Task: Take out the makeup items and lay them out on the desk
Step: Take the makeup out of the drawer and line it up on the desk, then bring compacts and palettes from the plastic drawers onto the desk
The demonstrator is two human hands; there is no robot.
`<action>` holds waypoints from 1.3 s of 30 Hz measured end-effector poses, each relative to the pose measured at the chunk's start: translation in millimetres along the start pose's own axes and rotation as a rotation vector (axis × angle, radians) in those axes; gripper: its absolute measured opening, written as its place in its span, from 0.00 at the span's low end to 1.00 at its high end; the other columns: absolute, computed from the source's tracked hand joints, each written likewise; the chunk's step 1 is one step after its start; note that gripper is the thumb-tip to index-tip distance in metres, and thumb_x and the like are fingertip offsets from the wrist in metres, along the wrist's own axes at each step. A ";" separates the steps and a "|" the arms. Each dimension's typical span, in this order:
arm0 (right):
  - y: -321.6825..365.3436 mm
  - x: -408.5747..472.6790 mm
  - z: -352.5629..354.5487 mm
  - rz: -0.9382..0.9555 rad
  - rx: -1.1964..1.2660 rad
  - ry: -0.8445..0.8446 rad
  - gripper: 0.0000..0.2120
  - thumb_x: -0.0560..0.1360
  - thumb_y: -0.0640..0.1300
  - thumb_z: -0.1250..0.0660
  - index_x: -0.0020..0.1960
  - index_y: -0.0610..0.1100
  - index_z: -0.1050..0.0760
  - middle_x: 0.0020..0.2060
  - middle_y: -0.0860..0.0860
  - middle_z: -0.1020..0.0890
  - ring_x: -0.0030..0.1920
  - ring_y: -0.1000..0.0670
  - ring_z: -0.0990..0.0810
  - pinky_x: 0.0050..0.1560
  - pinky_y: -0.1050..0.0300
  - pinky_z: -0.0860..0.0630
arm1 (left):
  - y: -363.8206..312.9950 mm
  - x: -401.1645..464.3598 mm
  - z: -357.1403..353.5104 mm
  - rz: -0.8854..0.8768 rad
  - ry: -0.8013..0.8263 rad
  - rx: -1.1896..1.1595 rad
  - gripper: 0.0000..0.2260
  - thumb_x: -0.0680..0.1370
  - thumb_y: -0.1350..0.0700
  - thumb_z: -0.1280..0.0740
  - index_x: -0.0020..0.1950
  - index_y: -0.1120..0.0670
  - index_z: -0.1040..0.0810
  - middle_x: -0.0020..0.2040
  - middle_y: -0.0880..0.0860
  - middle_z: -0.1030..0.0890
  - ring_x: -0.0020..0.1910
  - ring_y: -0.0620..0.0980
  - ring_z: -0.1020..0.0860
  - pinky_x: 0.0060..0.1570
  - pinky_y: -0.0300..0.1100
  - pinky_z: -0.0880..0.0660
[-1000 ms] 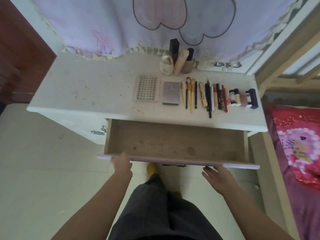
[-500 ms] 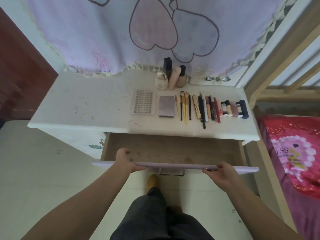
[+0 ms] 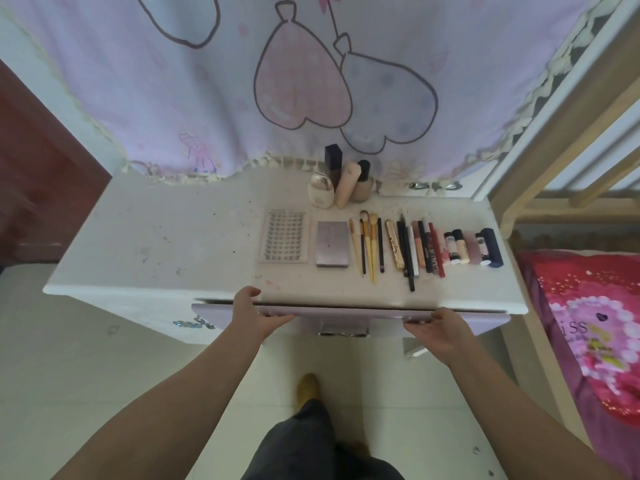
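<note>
We have pushed the drawer point(image 3: 349, 311) nearly shut, left hand point(image 3: 254, 315) and right hand point(image 3: 438, 332) gripping its front; the makeup row point(image 3: 415, 245) lies complete.

Bare forearms, dark grey trousers point(image 3: 311, 445), and a mustard-yellow shoe point(image 3: 307, 384).

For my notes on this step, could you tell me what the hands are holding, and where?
Both hold the drawer front by its top edge: left hand left of centre, right hand towards the right end.

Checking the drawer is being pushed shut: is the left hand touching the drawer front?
Touching. The head view shows the left hand gripping the drawer front's top edge.
</note>
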State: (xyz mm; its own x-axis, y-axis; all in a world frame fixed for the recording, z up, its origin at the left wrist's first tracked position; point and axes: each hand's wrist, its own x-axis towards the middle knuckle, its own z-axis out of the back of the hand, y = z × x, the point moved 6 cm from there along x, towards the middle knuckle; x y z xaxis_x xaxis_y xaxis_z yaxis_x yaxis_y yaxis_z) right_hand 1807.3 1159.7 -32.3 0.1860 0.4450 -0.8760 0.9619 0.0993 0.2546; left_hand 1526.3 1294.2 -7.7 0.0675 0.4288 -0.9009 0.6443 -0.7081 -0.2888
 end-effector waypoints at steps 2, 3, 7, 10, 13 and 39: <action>6.3 8.0 -5.5 -0.005 0.050 0.003 0.11 0.77 0.32 0.49 0.40 0.45 0.42 0.46 0.52 0.34 0.46 0.54 0.32 0.64 0.51 0.34 | -3.3 6.9 -7.4 0.019 0.011 0.018 0.31 0.75 0.60 0.41 0.75 0.57 0.51 0.74 0.64 0.48 0.72 0.71 0.47 0.64 0.69 0.41; 8.5 10.2 -7.1 -0.010 0.042 0.010 0.10 0.76 0.32 0.49 0.40 0.45 0.42 0.50 0.55 0.35 0.52 0.56 0.31 0.66 0.50 0.35 | -5.0 10.1 -9.9 0.027 0.012 0.039 0.31 0.74 0.60 0.42 0.75 0.58 0.52 0.74 0.64 0.49 0.71 0.72 0.48 0.65 0.69 0.42; 10.0 3.3 -2.8 0.003 -0.371 0.033 0.05 0.77 0.32 0.48 0.46 0.39 0.35 0.44 0.40 0.28 0.46 0.41 0.25 0.52 0.46 0.27 | -9.3 15.9 -8.0 0.043 0.034 0.190 0.20 0.74 0.61 0.42 0.65 0.57 0.43 0.57 0.65 0.38 0.55 0.67 0.31 0.59 0.63 0.33; 22.2 -16.8 -3.3 0.068 -0.952 -0.056 0.09 0.80 0.38 0.44 0.54 0.34 0.28 0.53 0.37 0.22 0.53 0.39 0.21 0.51 0.46 0.23 | -1.5 13.1 -3.1 0.158 0.070 0.543 0.08 0.75 0.60 0.43 0.53 0.57 0.39 0.42 0.58 0.35 0.37 0.55 0.34 0.43 0.54 0.28; 43.6 -42.0 -36.4 0.165 -1.551 -0.058 0.13 0.80 0.40 0.42 0.61 0.36 0.27 0.56 0.40 0.20 0.56 0.42 0.21 0.55 0.48 0.23 | -0.2 -5.5 -19.6 0.124 0.225 1.105 0.11 0.78 0.57 0.41 0.57 0.61 0.29 0.51 0.59 0.21 0.48 0.55 0.22 0.46 0.54 0.23; 36.9 -142.2 -4.3 1.026 -1.831 -1.138 0.31 0.76 0.60 0.68 0.76 0.51 0.62 0.77 0.46 0.55 0.77 0.45 0.60 0.69 0.33 0.66 | 135.0 -127.5 -201.5 -2.065 1.172 2.102 0.26 0.78 0.42 0.46 0.71 0.54 0.31 0.69 0.58 0.28 0.69 0.58 0.31 0.65 0.68 0.39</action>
State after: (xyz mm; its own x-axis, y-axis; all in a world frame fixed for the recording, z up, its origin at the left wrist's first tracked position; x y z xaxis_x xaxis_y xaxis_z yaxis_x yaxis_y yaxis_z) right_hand 1815.5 1103.9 103.4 0.8956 0.4370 0.0836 -0.4369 0.8993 -0.0212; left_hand 1758.2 1257.0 133.6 0.9690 0.0652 0.2382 -0.0544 0.9972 -0.0516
